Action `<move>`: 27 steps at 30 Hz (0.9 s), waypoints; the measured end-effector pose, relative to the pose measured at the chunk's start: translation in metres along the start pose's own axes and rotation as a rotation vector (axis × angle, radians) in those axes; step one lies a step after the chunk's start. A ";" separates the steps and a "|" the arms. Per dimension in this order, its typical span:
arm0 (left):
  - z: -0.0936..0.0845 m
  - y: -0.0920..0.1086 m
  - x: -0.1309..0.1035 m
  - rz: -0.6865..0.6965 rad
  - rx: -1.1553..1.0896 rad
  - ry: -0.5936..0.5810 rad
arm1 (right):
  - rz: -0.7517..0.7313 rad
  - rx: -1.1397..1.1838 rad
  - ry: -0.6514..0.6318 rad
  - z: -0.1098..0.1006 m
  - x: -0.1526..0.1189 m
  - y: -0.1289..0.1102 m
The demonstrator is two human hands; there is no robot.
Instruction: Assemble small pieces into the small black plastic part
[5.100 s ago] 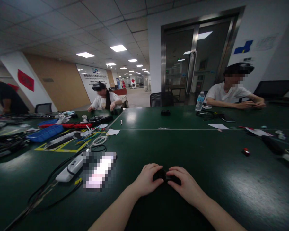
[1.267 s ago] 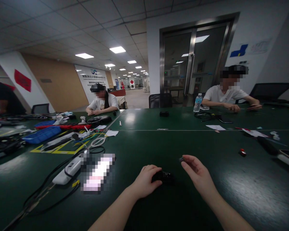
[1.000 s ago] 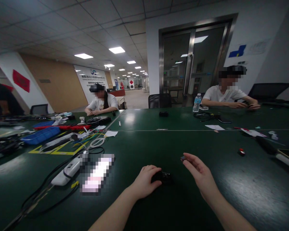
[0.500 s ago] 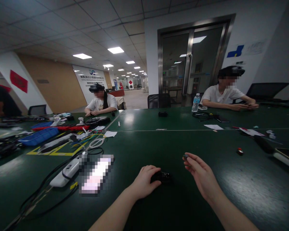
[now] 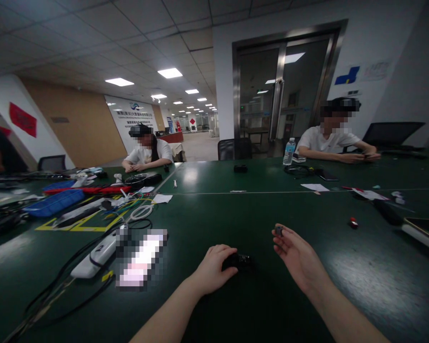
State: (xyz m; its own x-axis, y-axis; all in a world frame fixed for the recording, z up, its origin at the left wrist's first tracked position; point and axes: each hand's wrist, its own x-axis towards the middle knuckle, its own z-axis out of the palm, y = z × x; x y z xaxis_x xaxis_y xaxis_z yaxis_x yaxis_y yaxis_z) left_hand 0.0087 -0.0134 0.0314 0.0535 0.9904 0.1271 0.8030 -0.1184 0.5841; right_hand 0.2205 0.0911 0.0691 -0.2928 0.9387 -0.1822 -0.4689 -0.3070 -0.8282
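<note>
My left hand [image 5: 216, 267] is closed around the left end of a small black device [image 5: 242, 260] on the green table [image 5: 200, 224]. Its right end shows some shiny detail, but its kind is unclear. To the right, my right hand [image 5: 296, 252] is raised above the table, palm partly turned up. Between its thumb and fingertips it pinches a small dark grey piece [image 5: 279, 230], too small to identify. The two hands are apart. A small red and silver object [image 5: 352, 222] lies further right on the table.
Left of my hands are a blurred bright screen [image 5: 143, 259], a white power strip [image 5: 96, 255] with black cables, and a blue tray [image 5: 54, 202]. Two people sit across the table. A water bottle [image 5: 289, 151] stands near the one on the right.
My right hand has turned slightly, so more of the small grey piece shows. My left hand keeps its hold on the black device. The view has shifted a little.
</note>
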 end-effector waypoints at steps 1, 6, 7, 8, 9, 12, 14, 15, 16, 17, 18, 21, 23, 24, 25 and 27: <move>-0.001 0.001 0.000 -0.008 -0.004 -0.005 | 0.012 0.018 -0.005 0.000 0.000 -0.001; -0.003 0.004 -0.001 -0.024 -0.004 -0.014 | 0.052 0.071 -0.018 0.002 -0.002 -0.004; -0.003 0.004 -0.001 -0.020 -0.005 -0.017 | 0.053 0.068 -0.020 0.002 -0.002 -0.004; -0.003 0.004 -0.001 -0.018 -0.006 -0.017 | 0.052 0.062 -0.021 0.002 -0.002 -0.004; -0.003 0.004 -0.001 -0.018 -0.008 -0.016 | 0.049 0.055 -0.021 0.002 -0.002 -0.004; -0.003 0.003 -0.001 -0.022 -0.010 -0.010 | 0.046 0.028 -0.020 0.002 -0.002 -0.002; -0.003 0.003 -0.001 -0.023 -0.009 -0.014 | 0.042 0.011 -0.016 0.002 -0.002 -0.002; -0.003 0.003 -0.001 -0.023 -0.010 -0.015 | 0.038 0.004 -0.015 0.002 -0.001 -0.001; -0.003 0.003 -0.001 -0.022 -0.012 -0.015 | 0.038 0.000 -0.015 0.002 -0.001 -0.001; -0.004 0.004 -0.001 -0.020 -0.014 -0.014 | 0.042 -0.002 -0.017 0.002 -0.001 -0.001; -0.004 0.004 -0.001 -0.018 -0.016 -0.013 | 0.047 -0.001 -0.020 0.002 -0.001 0.000; -0.003 0.004 -0.001 -0.018 -0.016 -0.013 | 0.070 0.006 -0.032 0.001 0.000 0.001; -0.002 0.002 -0.001 -0.018 -0.012 -0.011 | 0.073 -0.005 -0.036 -0.001 0.001 0.003; -0.001 0.001 0.000 -0.015 -0.009 -0.006 | 0.068 -0.021 -0.039 -0.001 0.002 0.004; 0.000 0.000 0.000 -0.007 -0.006 0.001 | 0.056 -0.048 -0.047 -0.002 0.002 0.005; 0.002 -0.003 0.001 0.013 0.001 0.014 | 0.004 -0.147 -0.067 -0.003 0.002 0.008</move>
State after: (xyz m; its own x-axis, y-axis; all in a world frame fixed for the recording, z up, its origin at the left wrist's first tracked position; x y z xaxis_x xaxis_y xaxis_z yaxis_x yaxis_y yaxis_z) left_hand 0.0078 -0.0125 0.0283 0.0556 0.9878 0.1455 0.8030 -0.1309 0.5815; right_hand 0.2187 0.0909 0.0600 -0.3515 0.9234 -0.1542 -0.3421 -0.2800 -0.8970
